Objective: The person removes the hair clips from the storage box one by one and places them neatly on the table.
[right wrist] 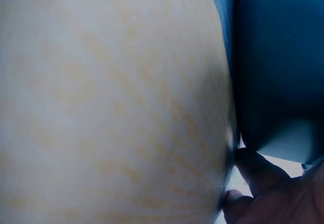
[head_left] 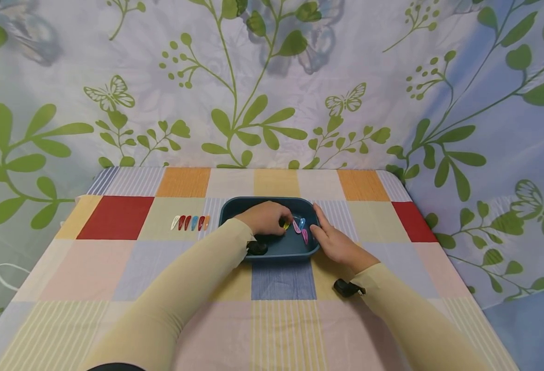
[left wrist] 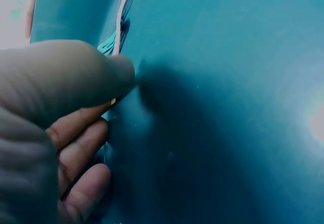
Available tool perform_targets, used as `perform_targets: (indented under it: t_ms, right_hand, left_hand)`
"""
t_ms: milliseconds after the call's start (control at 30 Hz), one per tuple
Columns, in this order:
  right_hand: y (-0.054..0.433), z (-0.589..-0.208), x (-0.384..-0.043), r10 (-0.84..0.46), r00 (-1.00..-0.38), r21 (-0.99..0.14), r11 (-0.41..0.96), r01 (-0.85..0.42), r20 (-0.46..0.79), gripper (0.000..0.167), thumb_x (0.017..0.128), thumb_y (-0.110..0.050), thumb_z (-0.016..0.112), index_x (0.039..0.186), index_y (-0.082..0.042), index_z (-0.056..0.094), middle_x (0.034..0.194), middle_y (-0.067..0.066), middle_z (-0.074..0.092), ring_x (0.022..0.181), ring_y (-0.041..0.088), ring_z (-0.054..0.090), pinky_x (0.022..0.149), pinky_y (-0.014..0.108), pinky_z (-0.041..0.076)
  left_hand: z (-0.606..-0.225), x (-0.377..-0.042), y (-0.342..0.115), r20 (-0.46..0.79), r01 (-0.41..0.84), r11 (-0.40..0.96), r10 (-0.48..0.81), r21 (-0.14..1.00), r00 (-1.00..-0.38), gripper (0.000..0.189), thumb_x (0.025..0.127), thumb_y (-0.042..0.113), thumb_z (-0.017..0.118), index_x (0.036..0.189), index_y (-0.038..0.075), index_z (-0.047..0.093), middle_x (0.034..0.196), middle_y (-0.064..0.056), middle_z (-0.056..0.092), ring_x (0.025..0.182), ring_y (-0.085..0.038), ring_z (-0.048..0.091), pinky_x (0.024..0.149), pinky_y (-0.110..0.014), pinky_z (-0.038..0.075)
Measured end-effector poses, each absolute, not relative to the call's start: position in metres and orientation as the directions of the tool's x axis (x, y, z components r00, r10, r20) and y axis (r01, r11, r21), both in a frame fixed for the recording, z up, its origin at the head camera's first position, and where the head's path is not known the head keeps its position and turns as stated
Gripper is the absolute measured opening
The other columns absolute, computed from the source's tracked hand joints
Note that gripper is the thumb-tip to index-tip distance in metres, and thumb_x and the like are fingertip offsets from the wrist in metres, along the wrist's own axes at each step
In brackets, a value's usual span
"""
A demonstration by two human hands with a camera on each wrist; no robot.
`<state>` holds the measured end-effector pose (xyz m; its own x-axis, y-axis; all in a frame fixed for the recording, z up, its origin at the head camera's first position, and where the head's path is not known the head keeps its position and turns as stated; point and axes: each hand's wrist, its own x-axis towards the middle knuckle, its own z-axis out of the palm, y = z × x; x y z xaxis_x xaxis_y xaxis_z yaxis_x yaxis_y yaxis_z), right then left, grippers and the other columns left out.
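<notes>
In the head view, my left hand [head_left: 268, 218] reaches into a dark blue tray [head_left: 276, 255] and pinches a yellow hair clip [head_left: 286, 225] between thumb and fingers. Only a sliver of that yellow clip [left wrist: 113, 101] shows in the left wrist view, mostly covered by the thumb. Pink hair clips [head_left: 305, 236] and a blue hair clip [head_left: 302, 223] lie at the tray's right end. My right hand [head_left: 339, 246] holds the tray's right side, the thumb at the rim and the fingers along the outer wall.
Left of the tray, several hair clips [head_left: 194, 222] in white, red, blue and orange lie in a row on the patchwork tablecloth [head_left: 165, 268]. A leaf-patterned curtain [head_left: 272, 77] hangs behind the table. A white cable [head_left: 5, 281] loops at the left edge.
</notes>
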<state>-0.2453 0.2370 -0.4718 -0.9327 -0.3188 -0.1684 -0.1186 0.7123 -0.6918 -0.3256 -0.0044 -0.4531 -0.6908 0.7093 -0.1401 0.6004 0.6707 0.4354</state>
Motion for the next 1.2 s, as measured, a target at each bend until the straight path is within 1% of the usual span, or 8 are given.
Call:
perform_targets:
  t_ms: [167, 300, 467, 700, 867, 1000, 1100, 1200]
  right_hand:
    - [0.2362, -0.472, -0.2454, -0.308, -0.934, -0.693, 0.713, -0.103, -0.178, 0.068, 0.115, -0.04, 0.028, 0.17, -0.026, -0.01, 0.177, 0.016, 0.008, 0.158, 0.046, 0.024, 0.125, 0.068, 0.02]
    - [0.2362, -0.4717, -0.2455, -0.307, -0.935, -0.696, 0.711, -0.1, -0.179, 0.068, 0.115, -0.039, 0.028, 0.17, -0.025, -0.009, 0.177, 0.017, 0.009, 0.158, 0.047, 0.024, 0.125, 0.068, 0.02]
    - [0.2354, -0.4708, -0.2452, -0.305, -0.934, -0.693, 0.714, -0.094, -0.188, 0.068, 0.115, -0.04, 0.028, 0.17, -0.027, -0.011, 0.177, 0.017, 0.009, 0.159, 0.046, 0.024, 0.125, 0.068, 0.021]
    - [0.2345, -0.4702, -0.2447, -0.295, -0.937, -0.697, 0.712, -0.086, -0.186, 0.069, 0.115, -0.04, 0.031, 0.17, -0.027, -0.009, 0.178, 0.013, 0.008, 0.159, 0.044, 0.024, 0.126, 0.067, 0.02]
    - [0.2347, -0.4699, -0.2442, -0.303, -0.936, -0.693, 0.714, -0.098, -0.179, 0.069, 0.115, -0.04, 0.029, 0.17, -0.025, -0.01, 0.178, 0.015, 0.007, 0.159, 0.045, 0.023, 0.125, 0.068, 0.02]
    - [0.2347, -0.4698, -0.2444, -0.296, -0.937, -0.693, 0.716, -0.09, -0.185, 0.069, 0.115, -0.04, 0.029, 0.17, -0.027, -0.01, 0.178, 0.014, 0.007, 0.159, 0.045, 0.022, 0.125, 0.068, 0.02]
    - [0.2344, -0.4691, -0.2442, -0.291, -0.938, -0.69, 0.719, -0.084, -0.189, 0.069, 0.115, -0.041, 0.029, 0.17, -0.028, -0.01, 0.178, 0.013, 0.006, 0.159, 0.045, 0.023, 0.125, 0.068, 0.02]
    - [0.2345, -0.4687, -0.244, -0.293, -0.938, -0.689, 0.72, -0.088, -0.187, 0.068, 0.115, -0.041, 0.029, 0.169, -0.029, -0.011, 0.178, 0.014, 0.007, 0.159, 0.045, 0.024, 0.125, 0.068, 0.02]
  left_hand:
    - [-0.4537, -0.3261, -0.0059, -0.132, 0.592, 0.652, 0.717, 0.473, -0.684, 0.044, 0.092, 0.015, 0.075, 0.136, 0.015, 0.07, 0.13, -0.001, 0.074, 0.112, -0.017, 0.068, 0.106, -0.038, 0.054]
    - [-0.4551, -0.3265, -0.0067, -0.135, 0.584, 0.65, 0.716, 0.487, -0.685, 0.045, 0.092, 0.017, 0.077, 0.137, 0.015, 0.069, 0.13, -0.001, 0.073, 0.107, -0.015, 0.068, 0.102, -0.036, 0.055]
    - [-0.4552, -0.3261, -0.0065, -0.138, 0.573, 0.661, 0.704, 0.484, -0.697, 0.04, 0.096, 0.02, 0.078, 0.135, 0.016, 0.071, 0.128, -0.001, 0.073, 0.11, -0.015, 0.069, 0.104, -0.036, 0.055]
    - [-0.4542, -0.3257, -0.0054, -0.122, 0.589, 0.698, 0.681, 0.409, -0.722, 0.029, 0.1, 0.013, 0.068, 0.127, 0.019, 0.076, 0.118, 0.002, 0.076, 0.108, -0.014, 0.068, 0.105, -0.036, 0.054]
    - [-0.4548, -0.3265, -0.0061, -0.116, 0.618, 0.702, 0.689, 0.355, -0.716, 0.032, 0.102, 0.015, 0.065, 0.132, 0.021, 0.075, 0.103, 0.003, 0.073, 0.094, -0.013, 0.064, 0.094, -0.032, 0.054]
    - [-0.4563, -0.3277, -0.0069, -0.126, 0.626, 0.69, 0.702, 0.364, -0.701, 0.036, 0.104, 0.014, 0.062, 0.137, 0.022, 0.072, 0.092, 0.003, 0.068, 0.084, -0.012, 0.06, 0.082, -0.028, 0.05]
    - [-0.4577, -0.3283, -0.0071, -0.14, 0.617, 0.683, 0.707, 0.391, -0.694, 0.036, 0.104, 0.013, 0.06, 0.137, 0.021, 0.072, 0.093, 0.004, 0.068, 0.083, -0.012, 0.06, 0.079, -0.027, 0.048]
    - [-0.4584, -0.3282, -0.0074, -0.148, 0.604, 0.681, 0.705, 0.415, -0.693, 0.035, 0.105, 0.012, 0.059, 0.136, 0.021, 0.072, 0.098, 0.003, 0.07, 0.086, -0.013, 0.061, 0.08, -0.028, 0.05]
